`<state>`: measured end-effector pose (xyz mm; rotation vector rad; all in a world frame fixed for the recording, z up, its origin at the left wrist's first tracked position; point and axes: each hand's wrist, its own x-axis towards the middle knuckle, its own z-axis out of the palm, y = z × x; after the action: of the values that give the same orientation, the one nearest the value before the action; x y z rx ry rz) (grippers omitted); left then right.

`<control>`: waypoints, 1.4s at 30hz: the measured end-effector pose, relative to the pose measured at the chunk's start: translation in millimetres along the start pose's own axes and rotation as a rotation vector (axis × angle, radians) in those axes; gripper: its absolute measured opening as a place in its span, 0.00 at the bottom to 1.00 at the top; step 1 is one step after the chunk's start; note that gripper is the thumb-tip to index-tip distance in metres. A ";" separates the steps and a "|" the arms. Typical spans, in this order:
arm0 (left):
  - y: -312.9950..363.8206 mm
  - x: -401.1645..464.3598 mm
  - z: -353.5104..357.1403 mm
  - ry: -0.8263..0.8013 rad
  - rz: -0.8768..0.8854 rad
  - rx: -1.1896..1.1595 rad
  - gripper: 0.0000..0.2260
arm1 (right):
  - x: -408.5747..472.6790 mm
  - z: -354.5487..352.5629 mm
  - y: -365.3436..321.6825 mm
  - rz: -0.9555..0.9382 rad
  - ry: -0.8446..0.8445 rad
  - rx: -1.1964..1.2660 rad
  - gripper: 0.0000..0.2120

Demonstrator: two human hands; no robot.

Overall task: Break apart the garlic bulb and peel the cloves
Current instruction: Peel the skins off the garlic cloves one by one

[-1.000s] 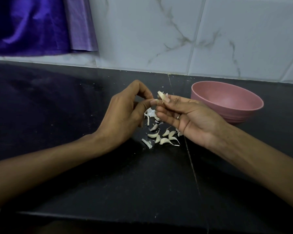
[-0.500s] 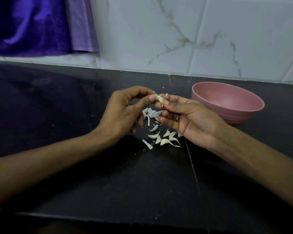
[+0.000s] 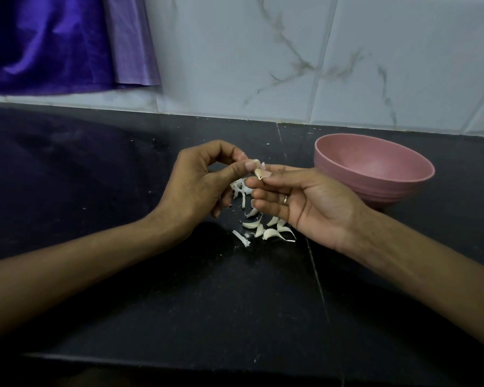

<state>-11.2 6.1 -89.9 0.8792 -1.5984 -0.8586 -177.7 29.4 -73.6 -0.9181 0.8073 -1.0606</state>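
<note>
A small pale garlic clove (image 3: pixel 260 173) is held above the black counter, pinched between the thumb and fingers of my right hand (image 3: pixel 299 202). My left hand (image 3: pixel 199 185) meets it from the left, its thumb and forefinger pinching at the clove's skin. Below the hands, several garlic cloves and bits of white skin (image 3: pixel 266 230) lie scattered on the counter. The ring finger of my right hand carries a ring.
A pink bowl (image 3: pixel 375 170) stands on the black counter (image 3: pixel 123 191) to the right of my hands, near the tiled wall. Purple cloth (image 3: pixel 53 43) hangs at the top left. The counter's front edge runs along the bottom.
My left thumb and forefinger have closed in on the clove from the left. The clove has turned a little in my right fingers. The pile on the counter has not moved.
</note>
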 end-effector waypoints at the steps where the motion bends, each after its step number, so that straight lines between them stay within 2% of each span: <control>1: 0.1 0.0 -0.3 -0.001 0.001 0.001 0.09 | -0.3 0.5 0.3 -0.003 0.003 0.001 0.06; 11: -0.5 1.0 -2.7 0.014 0.087 0.126 0.06 | -1.1 0.9 -2.0 -0.030 0.027 -0.051 0.04; 15: -0.8 0.5 -1.7 0.023 0.086 0.129 0.06 | -1.6 0.2 -2.3 -0.046 0.035 -0.083 0.05; 21: -0.4 0.3 -1.5 0.016 0.092 0.155 0.05 | -2.0 -0.2 -4.2 -0.055 0.041 -0.107 0.12; 28: -3.2 -1.0 -0.4 -0.014 0.086 0.176 0.05 | -2.5 -0.8 -3.0 -0.052 0.067 -0.098 0.11; 33: -6.3 -1.5 1.5 -0.045 0.042 0.148 0.05 | -2.9 -1.2 -4.4 -0.056 0.078 -0.095 0.09; 42: -1.4 -2.6 4.6 -0.052 0.064 0.073 0.06 | 0.0 0.2 -3.8 -0.059 0.028 -0.008 0.09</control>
<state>-15.1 8.2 -93.1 0.8586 -1.7035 -0.7885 -178.8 28.6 -70.1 -0.9406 0.8123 -1.1245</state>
